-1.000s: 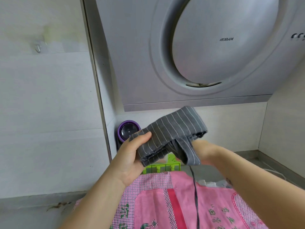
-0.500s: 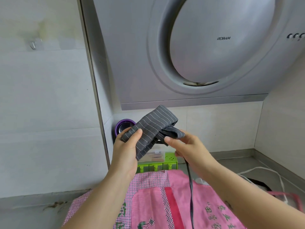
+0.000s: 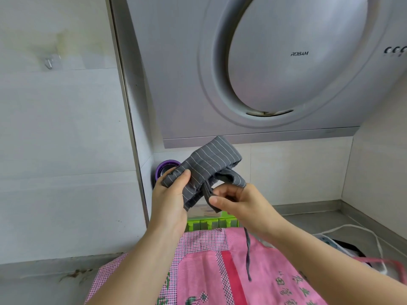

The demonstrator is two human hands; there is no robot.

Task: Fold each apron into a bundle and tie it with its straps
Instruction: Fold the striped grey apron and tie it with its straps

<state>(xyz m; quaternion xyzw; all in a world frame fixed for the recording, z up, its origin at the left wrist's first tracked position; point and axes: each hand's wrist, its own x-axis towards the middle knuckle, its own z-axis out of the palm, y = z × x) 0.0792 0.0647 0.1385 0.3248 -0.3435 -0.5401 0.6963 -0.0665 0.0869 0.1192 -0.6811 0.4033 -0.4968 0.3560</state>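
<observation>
Overhead hangs a range hood (image 3: 176, 62); a pink apron (image 3: 198, 271) covers the counter (image 3: 319, 219).

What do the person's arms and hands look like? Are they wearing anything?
Both hands are bare. No gloves, rings or bracelets show on the left hand or the right hand. The nails that show look short and unpainted. The left arm and the right arm are bare too, with no sleeves, watch or bands as far as the picture reaches.
</observation>
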